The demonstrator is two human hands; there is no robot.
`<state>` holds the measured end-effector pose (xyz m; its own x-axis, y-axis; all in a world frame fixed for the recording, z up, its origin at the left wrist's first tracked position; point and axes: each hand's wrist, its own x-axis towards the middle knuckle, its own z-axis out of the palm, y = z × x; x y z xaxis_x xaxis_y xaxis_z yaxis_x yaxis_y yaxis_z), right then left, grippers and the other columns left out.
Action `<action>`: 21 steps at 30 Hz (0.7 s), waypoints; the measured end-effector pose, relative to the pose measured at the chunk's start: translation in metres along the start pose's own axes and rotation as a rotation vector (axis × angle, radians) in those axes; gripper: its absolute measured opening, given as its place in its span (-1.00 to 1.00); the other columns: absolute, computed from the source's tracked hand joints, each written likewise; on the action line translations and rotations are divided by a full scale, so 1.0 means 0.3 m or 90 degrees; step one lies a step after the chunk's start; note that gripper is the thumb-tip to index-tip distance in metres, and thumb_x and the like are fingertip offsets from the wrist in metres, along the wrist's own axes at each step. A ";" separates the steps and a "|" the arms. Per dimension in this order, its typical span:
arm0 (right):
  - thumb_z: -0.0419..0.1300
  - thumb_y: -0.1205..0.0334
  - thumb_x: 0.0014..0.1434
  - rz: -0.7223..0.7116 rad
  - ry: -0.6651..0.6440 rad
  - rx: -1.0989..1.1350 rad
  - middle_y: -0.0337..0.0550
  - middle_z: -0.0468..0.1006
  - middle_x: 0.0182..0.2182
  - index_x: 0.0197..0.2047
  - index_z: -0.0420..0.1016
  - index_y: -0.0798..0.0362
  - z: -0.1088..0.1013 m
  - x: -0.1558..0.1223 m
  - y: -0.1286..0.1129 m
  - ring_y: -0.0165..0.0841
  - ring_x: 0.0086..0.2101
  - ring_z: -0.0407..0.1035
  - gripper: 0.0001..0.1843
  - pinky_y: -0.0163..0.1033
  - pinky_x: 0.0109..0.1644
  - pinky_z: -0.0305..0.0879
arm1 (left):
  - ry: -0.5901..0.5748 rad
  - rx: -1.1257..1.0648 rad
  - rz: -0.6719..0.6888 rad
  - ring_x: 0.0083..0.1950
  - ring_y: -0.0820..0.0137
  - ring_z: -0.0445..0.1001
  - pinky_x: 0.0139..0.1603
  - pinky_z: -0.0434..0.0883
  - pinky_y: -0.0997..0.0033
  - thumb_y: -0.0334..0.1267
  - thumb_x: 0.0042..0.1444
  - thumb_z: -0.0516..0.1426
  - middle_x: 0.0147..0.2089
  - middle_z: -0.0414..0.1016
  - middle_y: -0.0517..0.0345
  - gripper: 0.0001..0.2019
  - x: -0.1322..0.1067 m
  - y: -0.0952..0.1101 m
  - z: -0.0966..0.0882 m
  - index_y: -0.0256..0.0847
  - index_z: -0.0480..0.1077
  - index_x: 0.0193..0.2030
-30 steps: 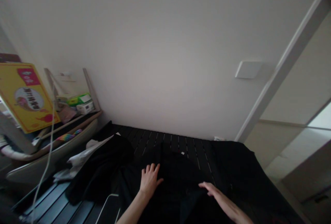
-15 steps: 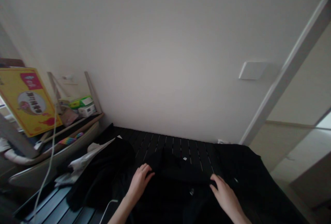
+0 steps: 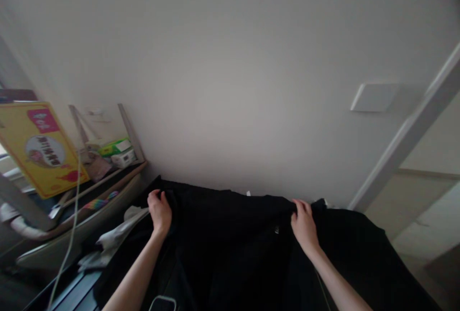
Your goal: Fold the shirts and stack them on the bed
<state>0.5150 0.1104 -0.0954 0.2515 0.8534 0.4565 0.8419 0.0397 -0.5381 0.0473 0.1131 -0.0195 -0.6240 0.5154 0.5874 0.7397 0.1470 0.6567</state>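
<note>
While both your arms reach forward, the black garment point(image 3: 233, 244) spans the space between your two hands, its far edge running roughly level with your fingers. Your left hand point(image 3: 160, 213) is at its upper left end, the fingers bent inward and the thumb pointing up beside them; they look closed on the dark cloth, though its folds there are too dark to trace. Your right hand point(image 3: 304, 222) is at the upper right part of that edge, with your fingertips curled over the fabric and gripping it. From this edge the garment falls toward you, passing between your forearms and out at the bottom of the view. Just left of your right hand, a small pale mark point(image 3: 276, 230) shows on the cloth.

To the right of your right hand, more dark cloth point(image 3: 355, 248) lies spread; where it meets the garment, you cannot tell. Left of your left hand, a whitish-grey cloth point(image 3: 118, 238) lies bunched near the slatted surface point(image 3: 77, 292), whose slats show at the lower left. Near the bottom, right of your left forearm, you have a pale-rimmed dark object point(image 3: 163, 304), partly cut off. Beyond your hands stands the plain wall point(image 3: 233, 86).
</note>
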 end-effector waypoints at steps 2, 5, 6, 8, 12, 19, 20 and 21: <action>-0.11 0.19 0.19 -0.004 -0.039 -0.051 0.25 0.05 0.27 0.26 0.16 0.15 0.096 -0.060 0.008 0.04 0.04 0.35 -0.42 0.05 0.01 0.33 | -0.031 0.025 0.007 0.20 0.09 0.26 0.15 0.30 -0.03 -0.26 0.16 0.03 0.15 0.25 -0.22 -0.55 -0.085 0.029 0.037 -0.38 0.15 0.18; -0.01 0.10 0.18 -0.059 -0.116 -0.115 0.12 0.07 0.32 0.26 0.23 0.06 0.236 -0.220 0.032 0.17 0.21 0.10 -0.41 0.20 0.16 0.16 | -0.202 0.114 0.131 0.38 0.11 0.02 0.29 0.16 -0.03 -0.37 0.20 -0.06 0.37 0.04 -0.19 -0.47 -0.303 0.072 0.086 -0.28 0.03 0.32; -0.01 0.07 0.18 -0.076 -0.151 -0.123 0.07 0.10 0.31 0.25 0.26 0.03 0.272 -0.276 0.039 0.19 0.24 0.02 -0.42 0.24 0.19 0.10 | -0.292 0.115 0.191 0.40 0.16 0.00 0.32 0.13 0.02 -0.41 0.20 -0.09 0.38 0.05 -0.11 -0.50 -0.383 0.083 0.103 -0.23 0.10 0.31; -0.03 0.04 0.20 -0.088 -0.194 -0.128 0.03 0.14 0.31 0.26 0.28 0.03 0.319 -0.367 0.050 0.19 0.28 -0.09 -0.41 0.30 0.24 -0.02 | -0.508 0.127 0.285 0.42 0.22 -0.02 0.35 0.08 0.06 -0.38 0.23 -0.11 0.37 0.14 0.03 -0.54 -0.530 0.093 0.139 -0.15 0.23 0.25; -0.07 -0.05 0.24 -0.100 -0.179 -0.140 -0.06 0.15 0.31 0.31 0.22 -0.03 0.328 -0.427 0.072 0.09 0.32 -0.20 -0.38 0.26 0.31 -0.16 | -0.681 0.209 0.278 0.45 0.16 -0.10 0.38 -0.04 -0.09 -0.20 0.28 -0.12 0.43 0.01 0.18 -0.50 -0.709 0.068 0.213 -0.01 0.09 0.36; -0.18 0.03 0.27 -0.026 -0.097 -0.302 0.29 0.42 0.09 0.22 0.31 0.33 0.261 -0.315 0.204 0.24 0.22 0.03 -0.34 0.34 0.22 -0.04 | -0.620 0.249 0.304 0.47 0.11 -0.26 0.40 -0.20 -0.16 -0.09 0.29 -0.14 0.47 -0.17 0.31 -0.45 -0.697 0.055 0.283 0.05 -0.09 0.42; -0.22 0.09 0.28 -0.020 -0.104 -0.316 0.38 0.42 0.06 0.18 0.32 0.44 0.246 -0.293 0.227 0.20 0.16 0.16 -0.34 0.26 0.21 0.04 | -0.621 0.253 0.301 0.47 0.09 -0.27 0.39 -0.19 -0.17 -0.09 0.29 -0.13 0.47 -0.17 0.30 -0.45 -0.686 0.060 0.290 0.05 -0.08 0.42; -0.26 0.16 0.28 -0.023 -0.109 -0.326 0.43 0.42 0.03 0.14 0.32 0.51 0.229 -0.271 0.248 0.14 0.10 0.26 -0.35 0.18 0.20 0.10 | -0.623 0.257 0.298 0.47 0.08 -0.27 0.39 -0.19 -0.19 -0.09 0.29 -0.13 0.47 -0.16 0.30 -0.45 -0.678 0.065 0.298 0.05 -0.07 0.41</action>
<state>0.5244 0.0796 -0.2212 0.1725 0.9302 0.3241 0.9844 -0.1512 -0.0899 0.2111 0.0865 -0.1685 0.0638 0.9980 0.0008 0.9836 -0.0631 0.1691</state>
